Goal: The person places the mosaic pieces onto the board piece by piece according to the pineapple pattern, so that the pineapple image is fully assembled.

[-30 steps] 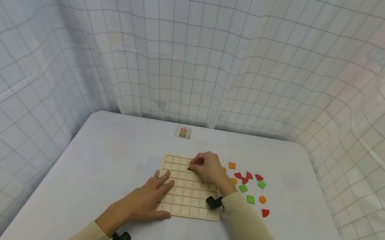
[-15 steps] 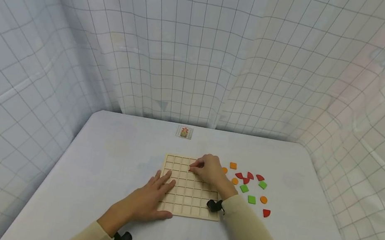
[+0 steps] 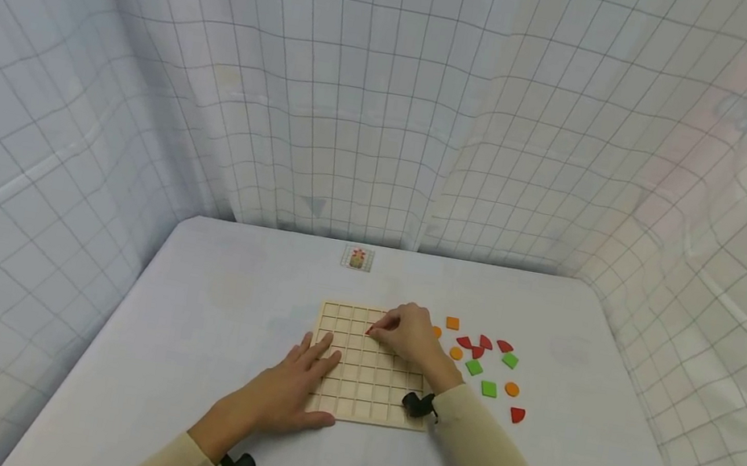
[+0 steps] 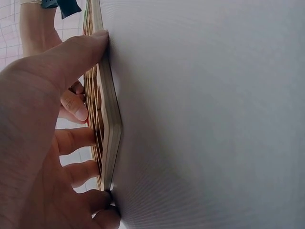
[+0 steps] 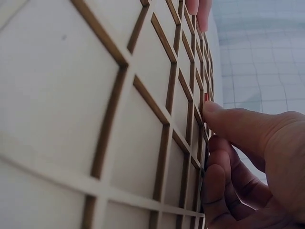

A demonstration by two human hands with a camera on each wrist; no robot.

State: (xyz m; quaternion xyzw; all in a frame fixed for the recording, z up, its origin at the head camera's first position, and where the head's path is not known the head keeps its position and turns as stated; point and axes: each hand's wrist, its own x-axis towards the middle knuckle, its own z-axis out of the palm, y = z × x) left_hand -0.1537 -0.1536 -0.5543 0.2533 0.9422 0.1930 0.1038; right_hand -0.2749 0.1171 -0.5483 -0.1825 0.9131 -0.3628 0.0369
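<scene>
On the wooden grid board (image 3: 367, 366), near its far edge and about in the middle, our right hand (image 3: 410, 334) pinches a small red piece (image 3: 368, 331) with curled fingers and holds it down at one of the little square cells. From the right wrist view we see only a tiny bit of red (image 5: 206, 97) past the thumb tip, so we cannot tell if it sits all the way in the cell.

We think the red piece is light, thin and stiff, like flat wood or foam. It is small, so it is best held by its edges with two fingertips. It could slip out easily.

Our left hand (image 3: 286, 392) lies flat with fingers spread on the near left corner of the board. Its thumb pushes on the board's side edge (image 4: 108, 114).

We think the board is stiff and light, and it could slide on the smooth table (image 3: 196, 335). Most of its cells look empty.

More loose pieces, red, green and orange (image 3: 486, 363), lie on the table just past the board's right edge. A small picture card (image 3: 357, 257) sits near the table's far edge.
</scene>
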